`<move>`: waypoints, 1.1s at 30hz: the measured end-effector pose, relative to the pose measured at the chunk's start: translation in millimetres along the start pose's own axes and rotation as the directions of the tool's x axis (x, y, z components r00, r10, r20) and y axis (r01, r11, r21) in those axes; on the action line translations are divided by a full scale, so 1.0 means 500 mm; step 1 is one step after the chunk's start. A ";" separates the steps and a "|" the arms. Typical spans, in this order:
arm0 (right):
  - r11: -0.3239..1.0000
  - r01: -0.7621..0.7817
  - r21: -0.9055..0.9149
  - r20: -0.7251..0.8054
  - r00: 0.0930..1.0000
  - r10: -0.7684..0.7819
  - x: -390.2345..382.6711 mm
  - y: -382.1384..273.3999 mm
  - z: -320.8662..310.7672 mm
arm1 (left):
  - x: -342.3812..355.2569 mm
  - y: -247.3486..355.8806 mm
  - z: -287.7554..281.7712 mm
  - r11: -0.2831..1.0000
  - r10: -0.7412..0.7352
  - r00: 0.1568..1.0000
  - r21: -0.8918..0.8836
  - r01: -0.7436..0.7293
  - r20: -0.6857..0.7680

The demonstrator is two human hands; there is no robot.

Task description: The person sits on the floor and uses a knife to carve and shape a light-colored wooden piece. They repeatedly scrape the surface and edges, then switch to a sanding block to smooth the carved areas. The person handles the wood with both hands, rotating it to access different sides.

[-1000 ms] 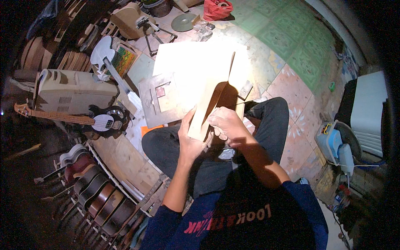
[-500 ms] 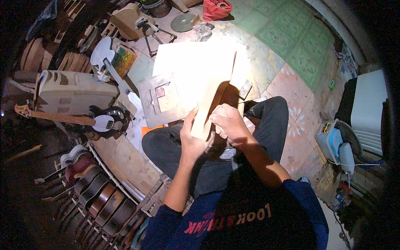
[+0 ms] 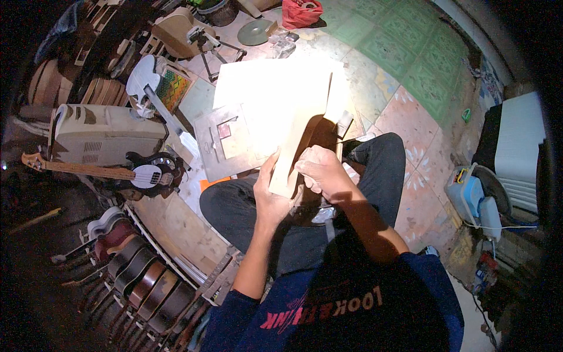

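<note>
A long pale piece of wood slants away from my lap, its far part washed out by bright light. My left hand is wrapped round its near end, the thumb lying along the left side. Against the wood's shaded right side, my right hand is closed with the fingers curled in. Whatever those fingers hold, if anything, is hidden. Beyond the hands lies a white board in glaring light. A flat plate with cut-outs rests to the left of the wood.
An electric bass lies at the left, near a beige casing. Several guitar bodies stand in a rack at the lower left. A tripod and a red bag are farther off. A blue-and-white container stands at the right.
</note>
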State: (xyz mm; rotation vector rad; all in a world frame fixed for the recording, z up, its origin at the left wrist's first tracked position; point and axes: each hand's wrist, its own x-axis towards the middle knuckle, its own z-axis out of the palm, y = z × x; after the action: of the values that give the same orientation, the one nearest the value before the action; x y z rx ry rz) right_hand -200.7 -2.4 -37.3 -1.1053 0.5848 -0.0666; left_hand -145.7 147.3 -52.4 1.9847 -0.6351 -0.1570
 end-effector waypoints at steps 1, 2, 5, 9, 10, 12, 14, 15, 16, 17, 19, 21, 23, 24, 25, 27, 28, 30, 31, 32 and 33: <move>0.999 -0.025 0.043 0.065 0.998 0.022 0.001 0.001 -0.011 | 0.004 0.000 0.004 1.000 -0.002 1.000 -0.023 0.002 0.004; 0.996 0.082 -0.031 -0.049 0.995 -0.083 -0.008 -0.003 0.003 | 0.002 0.003 0.008 0.999 -0.010 1.000 -0.041 0.010 0.005; 0.995 0.080 -0.054 -0.155 0.984 -0.087 -0.004 -0.007 0.029 | 0.011 0.004 0.003 0.999 -0.013 1.000 -0.042 0.013 0.004; 0.996 -0.065 -0.060 0.217 0.973 0.076 0.012 0.017 -0.048 | 0.006 -0.001 -0.008 0.998 0.050 0.999 0.046 -0.050 0.009; 0.997 -0.029 -0.078 0.134 0.990 0.039 -0.002 -0.012 -0.047 | 0.005 -0.007 -0.013 0.996 0.057 0.998 0.072 -0.058 0.008; 0.963 0.148 -0.227 0.073 0.988 -0.135 -0.027 -0.046 -0.039 | 0.006 -0.008 -0.014 0.999 0.009 1.000 0.034 -0.009 -0.012; 0.704 0.521 -0.482 0.212 0.849 -0.483 -0.019 -0.014 -0.034 | 0.010 -0.006 -0.013 0.999 -0.008 1.000 -0.035 0.007 -0.012; 0.611 0.543 -0.576 0.279 0.833 -0.477 -0.019 -0.007 -0.039 | 0.011 -0.006 -0.013 0.997 -0.016 1.000 -0.069 0.015 -0.012; 0.505 0.567 -0.651 0.347 0.814 -0.466 -0.020 -0.013 -0.033 | 0.012 -0.006 -0.015 0.998 -0.014 1.000 -0.068 0.013 -0.021; 0.535 0.461 -0.708 0.350 0.887 -0.302 -0.031 -0.024 -0.027 | 0.011 -0.007 -0.016 0.998 -0.012 0.999 -0.067 0.010 -0.030; 0.633 0.390 -0.669 0.365 0.914 -0.178 -0.044 -0.018 -0.019 | 0.012 -0.016 -0.020 0.998 0.060 0.998 0.035 -0.060 -0.007; 0.773 0.452 -0.446 0.395 0.874 -0.284 -0.047 0.015 -0.021 | 0.016 -0.036 -0.033 0.959 0.186 0.980 0.203 -0.195 0.065; 0.956 0.178 -0.235 0.431 0.900 -0.061 -0.047 0.003 -0.036 | 0.023 -0.043 -0.045 0.915 0.275 0.957 0.281 -0.290 0.090; 0.988 0.101 -0.115 0.462 0.886 -0.037 -0.043 -0.004 -0.053 | 0.028 -0.046 -0.050 0.902 0.309 0.947 0.291 -0.320 0.085; 1.000 0.019 0.004 0.503 0.864 -0.018 -0.043 -0.012 -0.059 | 0.033 -0.037 -0.057 0.885 0.341 0.937 0.309 -0.348 0.076; 0.994 0.105 -0.007 0.301 0.948 -0.099 -0.051 -0.010 -0.058 | 0.037 -0.010 -0.052 0.957 0.224 0.973 0.204 -0.207 -0.060; 0.987 0.151 -0.056 0.223 0.965 -0.136 -0.052 -0.012 -0.060 | 0.044 -0.011 -0.061 0.933 0.250 0.968 0.276 -0.232 -0.032; 0.998 0.044 0.049 0.140 0.989 -0.050 -0.067 -0.024 -0.070 | 0.065 -0.015 -0.070 0.960 0.188 0.981 0.220 -0.175 -0.039; 0.997 0.025 0.078 0.117 0.993 -0.034 -0.070 -0.027 -0.075 | 0.088 -0.020 -0.078 0.948 0.216 0.976 0.239 -0.208 -0.007; 0.994 0.005 0.108 0.097 0.995 -0.016 -0.071 -0.032 -0.080 | 0.112 -0.002 -0.083 0.977 0.153 0.987 0.158 -0.143 -0.055; 0.994 -0.001 0.106 0.082 0.997 -0.008 -0.076 -0.035 -0.083 | 0.129 0.021 -0.090 0.994 0.086 0.992 0.071 -0.080 -0.097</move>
State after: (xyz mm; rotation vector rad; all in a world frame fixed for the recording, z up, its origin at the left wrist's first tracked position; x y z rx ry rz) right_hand -248.4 -31.9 -19.9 -1.0007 0.5001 -0.0542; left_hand -77.7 147.1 -11.5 2.0132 -0.6643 0.0149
